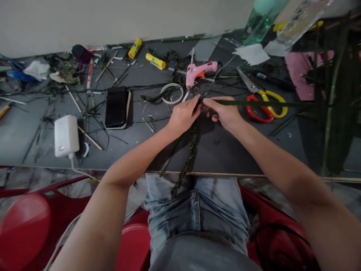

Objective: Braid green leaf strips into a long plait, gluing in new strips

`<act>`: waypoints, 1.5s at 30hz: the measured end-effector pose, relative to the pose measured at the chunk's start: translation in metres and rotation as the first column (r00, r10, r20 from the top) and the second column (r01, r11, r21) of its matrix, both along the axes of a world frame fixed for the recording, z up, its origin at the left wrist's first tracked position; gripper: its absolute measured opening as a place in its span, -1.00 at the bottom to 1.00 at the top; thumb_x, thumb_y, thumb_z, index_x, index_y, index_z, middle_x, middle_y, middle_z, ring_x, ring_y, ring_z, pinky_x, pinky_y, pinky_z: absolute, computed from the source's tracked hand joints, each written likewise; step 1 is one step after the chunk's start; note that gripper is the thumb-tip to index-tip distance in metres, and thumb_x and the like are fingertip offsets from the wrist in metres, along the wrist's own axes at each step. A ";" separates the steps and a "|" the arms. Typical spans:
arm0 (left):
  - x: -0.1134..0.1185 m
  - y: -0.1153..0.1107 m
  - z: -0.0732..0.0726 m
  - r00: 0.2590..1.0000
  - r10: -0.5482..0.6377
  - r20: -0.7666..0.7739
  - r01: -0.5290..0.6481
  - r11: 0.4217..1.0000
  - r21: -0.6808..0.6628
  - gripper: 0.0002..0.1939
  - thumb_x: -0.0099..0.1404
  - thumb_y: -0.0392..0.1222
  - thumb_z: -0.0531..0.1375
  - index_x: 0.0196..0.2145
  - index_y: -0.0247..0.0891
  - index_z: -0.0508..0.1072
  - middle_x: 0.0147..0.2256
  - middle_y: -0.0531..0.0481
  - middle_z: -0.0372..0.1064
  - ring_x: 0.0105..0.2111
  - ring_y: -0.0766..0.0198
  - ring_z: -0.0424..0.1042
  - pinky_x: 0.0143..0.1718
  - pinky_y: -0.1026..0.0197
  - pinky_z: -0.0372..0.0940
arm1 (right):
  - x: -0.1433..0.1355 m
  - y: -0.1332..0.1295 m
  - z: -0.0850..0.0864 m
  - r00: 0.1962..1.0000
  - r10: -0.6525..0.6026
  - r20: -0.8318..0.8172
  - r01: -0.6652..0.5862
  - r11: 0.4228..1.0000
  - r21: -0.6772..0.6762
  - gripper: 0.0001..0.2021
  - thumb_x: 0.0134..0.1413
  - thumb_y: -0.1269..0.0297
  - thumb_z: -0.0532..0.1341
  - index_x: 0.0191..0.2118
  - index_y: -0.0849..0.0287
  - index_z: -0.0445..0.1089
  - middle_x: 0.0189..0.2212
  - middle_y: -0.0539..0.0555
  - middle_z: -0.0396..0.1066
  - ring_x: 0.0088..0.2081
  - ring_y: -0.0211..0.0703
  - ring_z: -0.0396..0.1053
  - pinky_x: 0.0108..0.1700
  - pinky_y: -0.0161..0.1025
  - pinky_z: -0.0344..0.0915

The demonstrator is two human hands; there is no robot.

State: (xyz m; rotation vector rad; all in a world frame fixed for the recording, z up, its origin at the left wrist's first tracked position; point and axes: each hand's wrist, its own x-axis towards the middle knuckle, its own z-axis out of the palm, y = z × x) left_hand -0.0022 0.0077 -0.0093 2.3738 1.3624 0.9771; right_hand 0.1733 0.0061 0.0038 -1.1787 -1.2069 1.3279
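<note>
A dark green braid of leaf strips [191, 148] hangs from my hands over the table's front edge onto my lap. My left hand [184, 114] is closed on the braid's upper end. Close beside it, my right hand [224, 113] pinches a long flat green leaf strip [262, 103], which stretches off to the right. Where the strip meets the braid is partly hidden by my fingers. Just beyond the hands lies a pink hot glue gun [199, 71]. Scissors [262, 98] with red and yellow handles lie right of my right hand.
On the left are a black phone [116, 107] and a white power bank [67, 135] with a cable. A white ring [172, 93], yellow glue sticks [155, 61], sticks and leaf scraps lie around. Bottles [258, 22] stand at the back right, with broad leaves [338, 113] nearer.
</note>
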 end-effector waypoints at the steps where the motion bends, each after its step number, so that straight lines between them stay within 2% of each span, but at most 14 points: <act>1: 0.000 0.000 -0.001 1.000 0.005 -0.028 -0.005 1.000 0.004 -0.57 0.43 -0.16 0.10 0.17 -0.37 0.46 -0.11 -0.23 0.60 -0.13 0.14 0.58 0.03 0.14 0.39 | 0.000 0.000 0.000 1.000 -0.001 0.008 0.001 1.000 0.022 -0.64 -0.12 -0.07 0.51 -0.43 0.14 0.56 -0.47 0.08 0.52 -0.61 -0.32 0.30 -0.74 -0.38 0.03; 5: 0.001 0.001 -0.001 0.993 0.026 -0.114 -0.026 1.000 -0.003 -0.56 0.44 -0.15 0.07 0.16 -0.40 0.45 -0.14 -0.23 0.59 -0.14 0.13 0.57 0.01 0.15 0.39 | 0.002 0.002 -0.002 0.997 0.026 0.068 -0.031 0.997 0.076 -0.63 -0.10 -0.08 0.50 -0.43 0.15 0.57 -0.52 0.05 0.48 -0.62 -0.34 0.26 -0.73 -0.37 0.03; 13: 0.004 -0.002 0.002 0.999 0.039 -0.022 -0.041 0.992 -0.122 -0.61 0.43 -0.17 0.09 0.12 -0.37 0.46 -0.03 -0.24 0.56 -0.03 0.09 0.54 0.07 0.14 0.36 | 0.006 0.007 -0.003 0.987 -0.011 0.158 -0.003 0.997 0.083 -0.71 -0.06 0.03 0.50 -0.35 0.16 0.64 -0.67 -0.04 0.39 -0.72 -0.41 0.13 -0.73 -0.37 0.02; 17: 0.006 -0.005 0.007 0.989 0.039 0.144 -0.009 0.979 -0.203 -0.69 0.42 -0.19 0.13 0.03 -0.30 0.52 -0.02 -0.17 0.57 -0.02 0.12 0.54 0.06 0.17 0.35 | 0.005 0.007 -0.005 0.989 -0.028 0.146 0.015 0.996 0.089 -0.71 -0.07 0.04 0.50 -0.35 0.16 0.64 -0.56 0.01 0.48 -0.66 -0.35 0.22 -0.72 -0.36 0.04; 20: 0.008 -0.007 0.010 0.951 0.041 0.306 0.049 0.959 -0.279 -0.74 0.40 -0.21 0.17 -0.02 -0.29 0.55 -0.15 -0.09 0.60 -0.14 0.18 0.55 0.01 0.18 0.37 | 0.005 0.007 -0.007 0.983 -0.049 0.178 0.024 0.990 0.139 -0.74 -0.02 0.06 0.47 -0.35 0.17 0.63 -0.50 0.05 0.52 -0.61 -0.31 0.29 -0.67 -0.33 0.14; 23: 0.010 -0.007 0.009 0.914 0.040 0.404 0.105 0.938 -0.331 -0.76 0.38 -0.23 0.19 -0.06 -0.29 0.58 -0.26 -0.03 0.60 -0.23 0.23 0.55 -0.04 0.21 0.38 | 0.006 0.006 -0.011 0.963 -0.105 0.248 0.045 0.971 0.236 -0.81 0.06 0.14 0.43 -0.36 0.16 0.62 -0.51 0.04 0.52 -0.55 -0.26 0.38 -0.53 -0.29 0.29; 27: 0.013 -0.006 0.007 0.867 0.086 0.491 0.106 0.931 -0.350 -0.78 0.37 -0.20 0.23 -0.10 -0.29 0.60 -0.26 -0.02 0.61 -0.25 0.26 0.55 -0.08 0.22 0.40 | 0.006 0.005 -0.013 0.946 -0.167 0.279 0.059 0.931 0.360 -0.86 0.07 0.19 0.41 -0.38 0.14 0.63 -0.48 0.05 0.55 -0.43 -0.17 0.49 -0.37 -0.24 0.38; 34: 0.015 -0.002 0.003 0.775 0.117 0.621 0.207 0.882 -0.425 -0.82 0.39 -0.17 0.21 -0.19 -0.27 0.60 -0.33 0.00 0.60 -0.34 0.33 0.54 -0.17 0.23 0.47 | 0.005 0.006 -0.011 0.990 -0.058 0.127 0.028 0.975 0.222 -0.75 -0.05 0.03 0.48 -0.35 0.10 0.63 -0.50 0.03 0.53 -0.51 -0.22 0.40 -0.51 -0.28 0.30; 38: 0.015 -0.001 0.003 0.739 0.136 0.659 0.211 0.883 -0.419 -0.86 0.37 -0.20 0.24 -0.22 -0.28 0.60 -0.34 0.02 0.59 -0.37 0.36 0.53 -0.19 0.25 0.48 | 0.004 0.005 -0.011 0.992 -0.064 0.110 0.038 0.973 0.228 -0.67 -0.06 -0.06 0.48 -0.33 0.12 0.62 -0.52 0.03 0.48 -0.56 -0.27 0.31 -0.61 -0.30 0.17; 42: 0.016 -0.002 0.003 0.696 0.163 0.699 0.217 0.880 -0.422 -0.92 0.33 -0.25 0.27 -0.28 -0.27 0.59 -0.40 0.06 0.58 -0.41 0.38 0.53 -0.24 0.27 0.48 | 0.000 0.001 -0.008 0.995 -0.053 0.087 0.038 0.985 0.168 -0.57 -0.16 -0.15 0.50 -0.37 0.14 0.56 -0.54 0.03 0.44 -0.59 -0.30 0.25 -0.68 -0.33 0.05; 45: 0.016 0.001 0.002 0.630 0.239 0.739 0.222 0.856 -0.467 -0.93 0.33 -0.26 0.28 -0.30 -0.26 0.59 -0.36 0.03 0.60 -0.40 0.36 0.55 -0.23 0.26 0.49 | -0.001 0.007 -0.005 0.991 -0.095 0.093 0.087 0.993 0.082 -0.55 -0.12 -0.14 0.49 -0.31 0.15 0.49 -0.47 0.05 0.44 -0.57 -0.28 0.28 -0.67 -0.32 0.08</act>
